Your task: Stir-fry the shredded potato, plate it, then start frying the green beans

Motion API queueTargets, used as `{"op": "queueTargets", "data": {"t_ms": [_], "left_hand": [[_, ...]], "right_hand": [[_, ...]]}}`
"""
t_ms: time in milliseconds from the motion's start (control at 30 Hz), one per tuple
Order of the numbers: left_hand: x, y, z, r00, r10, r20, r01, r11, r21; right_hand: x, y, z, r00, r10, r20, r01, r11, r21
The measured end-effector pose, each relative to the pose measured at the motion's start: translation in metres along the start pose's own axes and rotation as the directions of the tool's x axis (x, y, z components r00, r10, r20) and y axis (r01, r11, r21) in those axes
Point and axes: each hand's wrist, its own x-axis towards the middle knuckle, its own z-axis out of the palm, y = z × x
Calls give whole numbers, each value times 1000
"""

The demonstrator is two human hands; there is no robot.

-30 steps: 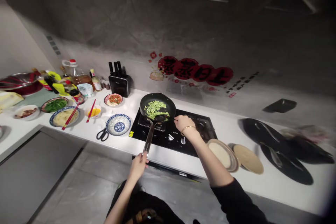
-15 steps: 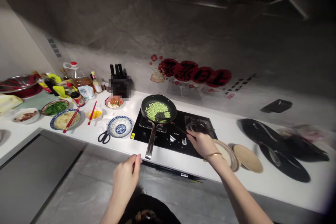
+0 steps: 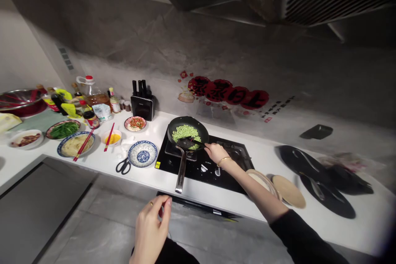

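A black frying pan [image 3: 185,128] of green beans [image 3: 185,132] stands on the black hob [image 3: 206,159], its long handle [image 3: 181,169] pointing toward me. My right hand [image 3: 214,152] is closed on the handle of a black spatula [image 3: 188,143] whose blade lies at the pan's near rim. A gold bangle circles that wrist. My left hand [image 3: 152,227] hangs below the counter edge, off the pan handle, its fingers loosely curled with nothing in them.
Left of the hob lie a blue patterned bowl [image 3: 142,153], scissors [image 3: 123,166], plates of food with red chopsticks [image 3: 83,143], bottles and a knife block [image 3: 142,101]. Right of it sit two round lids [image 3: 287,189] and dark pans [image 3: 315,173].
My left hand let go of the pan handle and dropped below the counter. My right hand drew back from the pan, then returned with the spatula to the pan's near rim.
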Motion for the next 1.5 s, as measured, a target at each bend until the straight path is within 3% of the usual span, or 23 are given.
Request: {"op": "queueTargets", "data": {"t_ms": [133, 267, 400, 700, 867, 1100, 1333, 1500], "left_hand": [[-4, -4, -4, 999, -3, -50, 4, 1000, 14], [-5, -4, -5, 999, -5, -44, 6, 1000, 30], [-2, 1, -1, 999, 38, -7, -38, 999, 15], [-2, 19, 14, 983, 160, 92, -157, 987, -36], [-4, 23, 12, 970, 243, -6, -243, 969, -46], [-4, 31, 1, 930, 320, -180, -336, 939, -69], [1, 32, 1, 926, 326, -191, -338, 941, -32], [3, 29, 3, 927, 322, -195, -330, 944, -12]], "right_hand": [[24, 2, 4, 998, 52, -25, -52, 999, -15], [29, 10, 5, 995, 103, -8, -103, 995, -10], [6, 25, 0, 995, 103, 16, -103, 995, 16], [-59, 55, -26, 999, 21, -47, -22, 1000, -10], [-67, 55, -28, 999, 31, -35, -33, 998, -52], [-63, 69, -13, 999, -11, -53, 8, 998, -63], [-43, 67, -4, 998, -68, -16, 67, 997, -38], [-26, 55, 16, 998, -28, -49, 26, 999, -43]]}}
